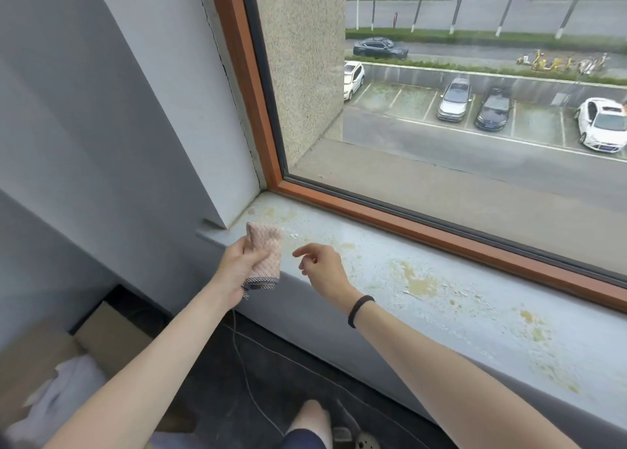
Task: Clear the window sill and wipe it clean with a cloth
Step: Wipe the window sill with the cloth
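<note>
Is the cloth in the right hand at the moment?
No, the left hand grips the pink cloth near the sill's left end, and the right hand beside it holds nothing.

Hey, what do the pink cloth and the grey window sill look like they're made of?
The pink cloth: soft woven or knitted fabric, probably microfibre, shown by its dimpled waffle texture and stitched dark hem. The grey window sill: looks like painted stone or concrete, matte; paint flakes off, baring yellowish patches.

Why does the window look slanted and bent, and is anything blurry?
Head view: the wide-angle lens slants and bows the window frame and sill; soft daylight, no hard shadows; the cardboard box at lower left is blurred, while the cloth in the left hand is sharper.
</note>
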### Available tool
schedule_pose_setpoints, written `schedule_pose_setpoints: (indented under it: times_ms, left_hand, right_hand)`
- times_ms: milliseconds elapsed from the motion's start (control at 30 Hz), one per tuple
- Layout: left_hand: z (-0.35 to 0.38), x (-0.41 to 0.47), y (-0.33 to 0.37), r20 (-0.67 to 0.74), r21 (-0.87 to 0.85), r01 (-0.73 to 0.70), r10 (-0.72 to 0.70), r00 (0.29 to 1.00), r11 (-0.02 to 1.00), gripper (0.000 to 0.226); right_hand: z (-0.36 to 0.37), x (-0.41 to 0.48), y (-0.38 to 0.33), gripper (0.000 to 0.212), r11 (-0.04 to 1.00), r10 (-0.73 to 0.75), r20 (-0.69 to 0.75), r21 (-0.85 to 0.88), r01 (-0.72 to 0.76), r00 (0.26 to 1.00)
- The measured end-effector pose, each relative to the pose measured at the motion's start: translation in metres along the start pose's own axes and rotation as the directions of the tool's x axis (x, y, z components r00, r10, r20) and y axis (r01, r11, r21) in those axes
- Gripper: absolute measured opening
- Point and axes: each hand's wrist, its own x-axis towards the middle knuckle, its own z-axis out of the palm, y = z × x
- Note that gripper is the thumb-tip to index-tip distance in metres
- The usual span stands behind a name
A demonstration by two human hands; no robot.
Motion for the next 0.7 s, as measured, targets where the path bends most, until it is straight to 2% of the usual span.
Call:
schedule_pose_setpoints:
  times_ms: [133,200,233,267,333,400,467,533,600,700]
  left_hand:
    - [-0.018,0.021,0.015,-0.123,0.167,-0.064,0.085,0.989,0.984,0.023]
    - [-0.024,0.042,0.018,-0.145,0.367,-0.076,0.138,0.98,0.927,0.017]
    - [-0.026,0.054,0.019,-0.13,0.503,-0.083,0.17,0.977,0.86,0.01]
    - [-0.025,0.064,0.02,-0.117,0.647,-0.085,0.208,0.971,0.757,0.008]
    - [-0.02,0.085,0.02,-0.069,0.876,-0.091,0.309,0.949,0.474,0.019]
    - [-0.014,0.102,0.02,0.021,0.972,-0.115,0.412,0.911,0.204,0.023]
    - [-0.009,0.115,0.021,0.138,0.989,-0.148,0.436,0.889,-0.011,0.023]
    - [-0.009,0.129,0.024,0.232,0.971,-0.182,0.444,0.865,-0.153,0.019]
    - [-0.013,0.146,0.029,0.325,0.941,-0.235,0.459,0.827,-0.242,0.02]
    - [-0.016,0.174,0.037,0.552,0.818,-0.364,0.426,0.717,-0.446,0.015]
  right_hand:
    - [0.004,-0.005,0.007,0.035,0.969,-0.074,-0.007,-0.237,0.07,0.997]
    - [0.01,-0.003,0.012,0.034,0.912,-0.153,-0.013,-0.386,0.136,0.988]
    - [0.013,-0.003,0.014,0.034,0.883,-0.196,-0.01,-0.437,0.172,0.981]
    - [0.017,-0.001,0.015,0.034,0.852,-0.242,-0.009,-0.481,0.208,0.97]
    - [0.027,0.004,0.021,0.035,0.784,-0.325,0.001,-0.558,0.27,0.946]
    - [0.041,0.009,0.027,0.032,0.724,-0.368,0.013,-0.623,0.295,0.93]
    - [0.056,0.013,0.029,0.025,0.668,-0.395,0.029,-0.677,0.309,0.918]
    - [0.07,0.017,0.032,0.019,0.616,-0.455,0.032,-0.711,0.34,0.89]
    - [0.083,0.024,0.035,0.026,0.591,-0.501,0.005,-0.728,0.347,0.865]
    - [0.095,0.036,0.038,0.034,0.559,-0.524,-0.021,-0.763,0.325,0.851]
